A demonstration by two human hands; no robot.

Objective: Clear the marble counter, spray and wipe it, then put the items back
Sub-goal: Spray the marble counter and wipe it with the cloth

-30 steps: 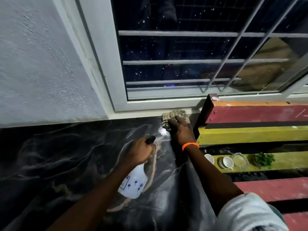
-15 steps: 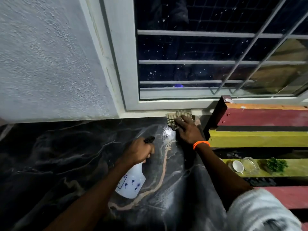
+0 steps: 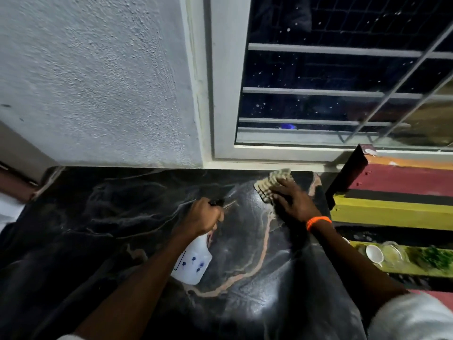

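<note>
The black marble counter (image 3: 103,231) with pale veins fills the lower view, and it looks wet and shiny near the middle. My left hand (image 3: 202,217) grips the neck of a white spray bottle (image 3: 193,263) with blue marks, its black nozzle pointing toward the wall. My right hand (image 3: 293,202), with an orange band at the wrist, presses flat on a beige checked cloth (image 3: 274,181) at the counter's far edge under the window.
A rough white wall (image 3: 98,82) and a barred window (image 3: 343,94) stand behind the counter. To the right are red, yellow and black painted steps (image 3: 397,212), with a white cup (image 3: 373,253), a glass dish (image 3: 392,253) and green herbs (image 3: 434,258) on a lower one.
The view has swung left, so more wall shows. My right hand and cloth stay at the counter's back edge by the window. My left hand still holds the bottle in the same place.
</note>
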